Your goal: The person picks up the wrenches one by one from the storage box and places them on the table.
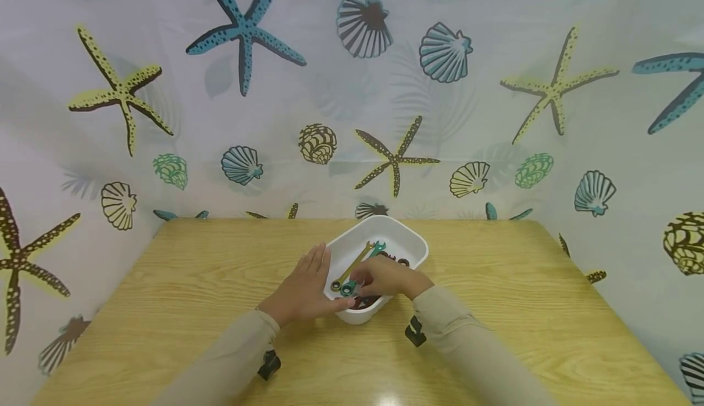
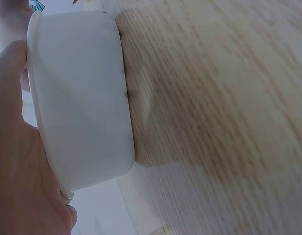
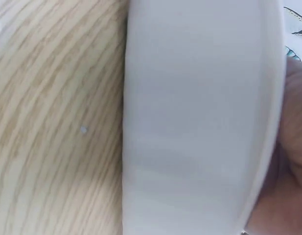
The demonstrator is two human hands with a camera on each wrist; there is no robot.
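A white plastic tub [image 1: 407, 235] holds several wrenches. My left hand [image 1: 302, 287] lies along the tub's near left rim with its fingers straight, and its thumb stretches over the front corner. In the left wrist view, this hand [image 2: 18, 161] touches the rim from above. My right hand [image 1: 382, 276] reaches over the right rim into the tub. Its bent fingers and thumb pinch a green combination wrench [image 1: 348, 288], whose middle they hide. Beside it lies a yellow combination wrench [image 1: 352, 266]. Dark red wrenches [image 1: 363, 301] show partly below the right hand.
The tub stands on a light wooden table [image 1: 220, 259], near its back middle. A pale curtain [image 1: 308, 100] printed with starfish and shells hangs behind and at both sides. Dark wrist mounts [image 1: 415, 331] hang beneath both sleeves.
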